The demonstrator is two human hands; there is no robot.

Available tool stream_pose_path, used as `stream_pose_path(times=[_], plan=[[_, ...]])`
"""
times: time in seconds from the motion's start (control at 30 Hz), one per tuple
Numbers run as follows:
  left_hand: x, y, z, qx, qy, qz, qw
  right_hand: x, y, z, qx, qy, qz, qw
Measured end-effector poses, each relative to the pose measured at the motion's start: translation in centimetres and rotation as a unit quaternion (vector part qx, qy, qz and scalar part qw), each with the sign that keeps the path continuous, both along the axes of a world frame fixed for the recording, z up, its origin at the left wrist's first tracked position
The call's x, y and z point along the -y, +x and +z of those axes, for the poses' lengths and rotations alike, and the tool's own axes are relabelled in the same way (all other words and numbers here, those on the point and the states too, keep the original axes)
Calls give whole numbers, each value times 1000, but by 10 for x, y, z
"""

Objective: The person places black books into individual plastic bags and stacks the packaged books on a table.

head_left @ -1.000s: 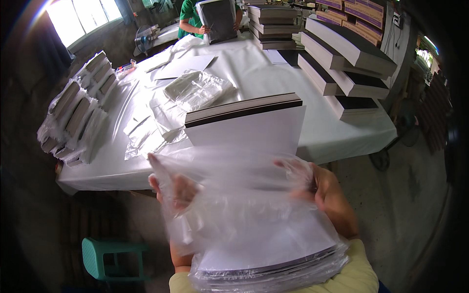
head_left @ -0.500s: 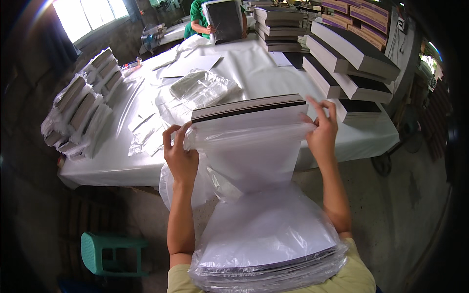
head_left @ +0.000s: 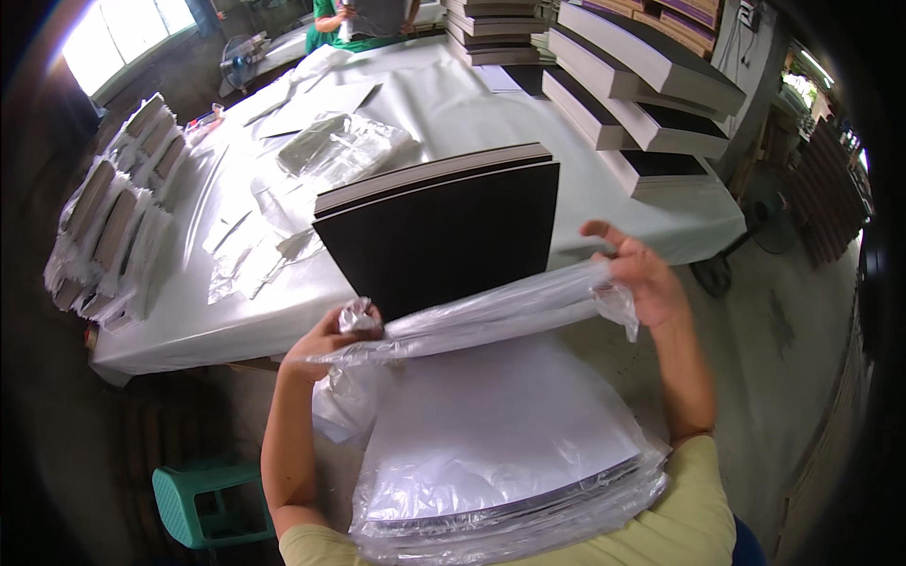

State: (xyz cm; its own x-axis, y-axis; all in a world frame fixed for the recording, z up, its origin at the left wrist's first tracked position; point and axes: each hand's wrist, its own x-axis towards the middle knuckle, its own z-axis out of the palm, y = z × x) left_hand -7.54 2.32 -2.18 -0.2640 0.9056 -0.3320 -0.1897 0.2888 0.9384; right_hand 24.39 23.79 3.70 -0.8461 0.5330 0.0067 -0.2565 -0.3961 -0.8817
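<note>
A stack of black and pale boards (head_left: 444, 231) leans up against the table edge, its black face toward me. A clear plastic bag (head_left: 500, 453) wraps the lower part, where a white surface shows through, and rests against my body. The bag's gathered rim stretches as a band between my hands. My left hand (head_left: 321, 344) is closed on the bunched plastic at its left end. My right hand (head_left: 651, 283) pinches the right end, index finger partly raised and some fingers blurred.
Plastic-wrapped bundles (head_left: 118, 226) stand at the table's left. Thick black-topped stacks (head_left: 651, 80) rise at the right. Loose clear plastic (head_left: 344, 146) lies mid-table. A green stool (head_left: 203, 505) is on the floor at lower left. Beyond the table is another person in green (head_left: 326, 33).
Both hands have drawn the bag's rim down toward me, baring the stack's black face. The left hand has dropped and bunched plastic. The view has shifted slightly.
</note>
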Motion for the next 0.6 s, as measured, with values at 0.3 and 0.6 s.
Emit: stream_pose_path(times=[0.3,0.6], plan=[[22,-14,-186,133,-25,134,982,-23,18,-241,200,58,3,978],[5,3,-261,-158,-107,175,966,-50,16,-305,375,266,-90,884]])
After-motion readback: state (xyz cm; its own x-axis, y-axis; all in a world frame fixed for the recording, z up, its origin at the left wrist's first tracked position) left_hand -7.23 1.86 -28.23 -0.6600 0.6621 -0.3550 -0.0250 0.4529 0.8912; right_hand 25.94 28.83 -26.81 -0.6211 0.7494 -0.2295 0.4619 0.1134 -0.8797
